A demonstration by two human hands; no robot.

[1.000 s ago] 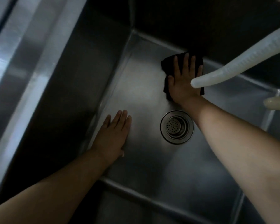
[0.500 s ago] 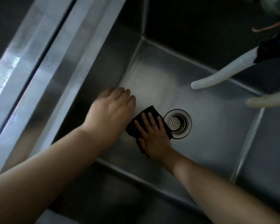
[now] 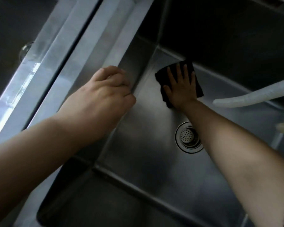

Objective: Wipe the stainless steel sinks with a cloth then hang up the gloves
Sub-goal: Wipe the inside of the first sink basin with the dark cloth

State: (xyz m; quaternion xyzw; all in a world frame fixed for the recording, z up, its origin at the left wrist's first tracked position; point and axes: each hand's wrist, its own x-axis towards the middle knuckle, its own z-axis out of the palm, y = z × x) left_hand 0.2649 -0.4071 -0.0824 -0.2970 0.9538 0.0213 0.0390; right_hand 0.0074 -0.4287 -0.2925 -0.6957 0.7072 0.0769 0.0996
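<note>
The dark cloth (image 3: 180, 82) is pressed flat under the right hand (image 3: 181, 90) with fingers spread; nothing is gripped. The left hand (image 3: 102, 97) is curled on the sink (image 3: 138, 145) rim, which it may be gripping. The cloth could be lost mid-stroke and the far corner missed.

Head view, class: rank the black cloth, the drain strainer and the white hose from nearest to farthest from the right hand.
1. Black cloth: directly under the right hand, near the sink's far corner.
2. Drain strainer: on the sink floor, beside the right forearm.
3. White hose: off to the right.
</note>
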